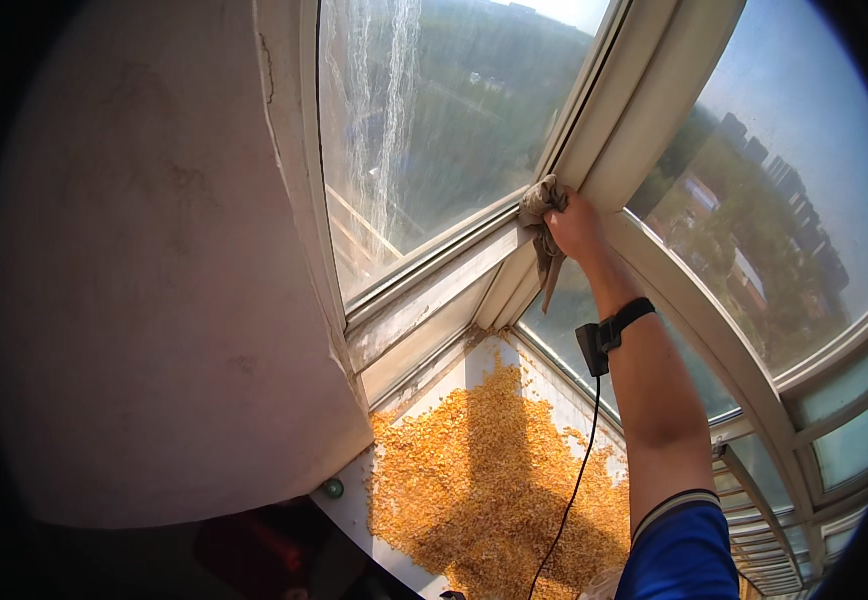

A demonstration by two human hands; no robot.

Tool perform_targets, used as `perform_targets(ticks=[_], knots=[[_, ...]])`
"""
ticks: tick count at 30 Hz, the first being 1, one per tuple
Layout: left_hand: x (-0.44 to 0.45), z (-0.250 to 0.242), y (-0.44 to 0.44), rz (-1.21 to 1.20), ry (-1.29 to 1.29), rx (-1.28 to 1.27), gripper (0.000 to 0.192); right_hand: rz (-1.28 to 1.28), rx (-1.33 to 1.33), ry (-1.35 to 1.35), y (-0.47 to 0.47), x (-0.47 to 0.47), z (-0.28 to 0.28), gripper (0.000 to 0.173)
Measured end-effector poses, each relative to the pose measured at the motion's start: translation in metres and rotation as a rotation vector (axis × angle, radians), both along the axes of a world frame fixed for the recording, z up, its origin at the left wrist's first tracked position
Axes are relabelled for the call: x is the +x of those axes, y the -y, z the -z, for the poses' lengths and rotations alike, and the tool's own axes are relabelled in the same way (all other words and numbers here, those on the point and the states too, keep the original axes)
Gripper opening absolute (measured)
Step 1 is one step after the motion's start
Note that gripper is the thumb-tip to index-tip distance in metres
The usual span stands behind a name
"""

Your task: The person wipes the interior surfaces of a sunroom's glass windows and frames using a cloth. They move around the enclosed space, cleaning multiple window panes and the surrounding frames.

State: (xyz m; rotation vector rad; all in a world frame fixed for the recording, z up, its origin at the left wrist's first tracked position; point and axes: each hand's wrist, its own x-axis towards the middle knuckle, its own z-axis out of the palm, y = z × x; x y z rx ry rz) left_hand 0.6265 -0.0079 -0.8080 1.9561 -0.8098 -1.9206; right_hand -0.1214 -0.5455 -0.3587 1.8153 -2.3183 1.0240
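My right hand [575, 226] grips a bunched grey-brown cloth [543, 201] and presses it against the corner where two window frames meet. One end of the cloth hangs down below my fingers. Just left of it runs the lower rail [434, 296] of the window frame, whose pale surface is stained. Above that rail, the glass pane [464, 127] carries white streaks of dried runs. A black strap with a small box [595, 349] sits on my right forearm, and a black cable hangs from it. My left hand is out of view.
Yellow kernels, apparently corn, form a wide heap [434, 465] on the white sill below. A small green round object [333, 488] lies at the sill's left edge. A cracked plaster wall [156, 285] fills the left side. On the lower right stands a slatted rack [760, 525] by the windows.
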Motion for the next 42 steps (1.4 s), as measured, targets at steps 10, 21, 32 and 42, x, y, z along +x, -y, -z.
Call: perform_targets(ticks=[10,21,32,42], knots=[[0.004,-0.010,-0.006,-0.018,0.035,0.067,0.026,0.007,0.125,-0.030,0.003,-0.017,0.001,0.048],[0.003,0.000,-0.030,-0.088,0.013,0.055,0.024,0.100,0.059,-0.125,0.004,-0.012,0.014,0.042],[0.001,0.003,-0.011,0.035,0.016,0.098,0.025,-0.124,0.016,0.020,-0.061,0.109,0.017,0.031],[-0.006,-0.029,0.074,-0.342,0.101,-0.327,0.024,-0.481,-0.109,-0.034,-0.139,0.237,0.033,0.036]])
